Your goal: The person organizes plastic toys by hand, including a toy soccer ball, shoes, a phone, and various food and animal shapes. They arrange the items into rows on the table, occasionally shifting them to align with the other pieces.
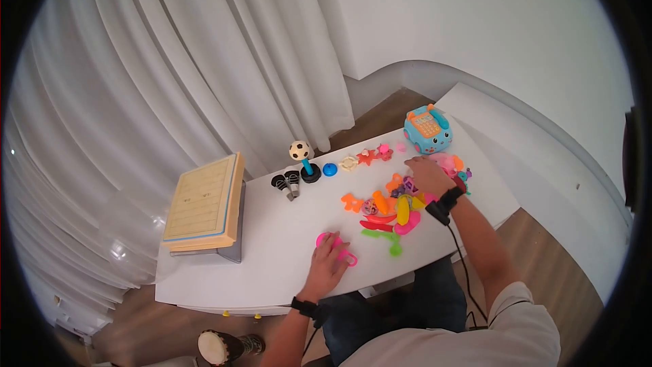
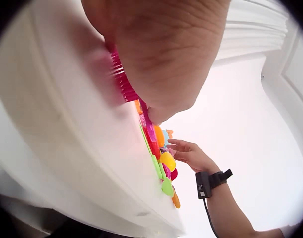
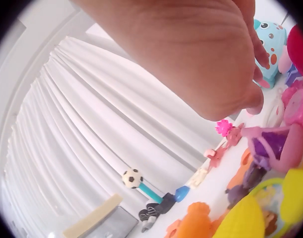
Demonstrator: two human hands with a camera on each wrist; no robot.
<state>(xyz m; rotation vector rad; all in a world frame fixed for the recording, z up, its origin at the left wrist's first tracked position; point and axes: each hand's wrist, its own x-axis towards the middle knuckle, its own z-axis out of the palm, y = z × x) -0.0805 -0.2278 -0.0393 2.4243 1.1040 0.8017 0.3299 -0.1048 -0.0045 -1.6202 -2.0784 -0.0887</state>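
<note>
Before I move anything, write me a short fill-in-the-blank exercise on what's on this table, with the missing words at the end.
1. The left hand touches a toy coloured ____.
2. The hand nearer the toy telephone is the person's ____ one.
3. The ball atop the blue post is whitish with ____ patches.

Missing words: pink; right; black.

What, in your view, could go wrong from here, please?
The right hand reaches across crowded toys, so it might knock the yellow toy. The cable hanging from that wrist could snag. The soccer-ball toy, standing upright near the far edge of the table, might topple if bumped.
</note>
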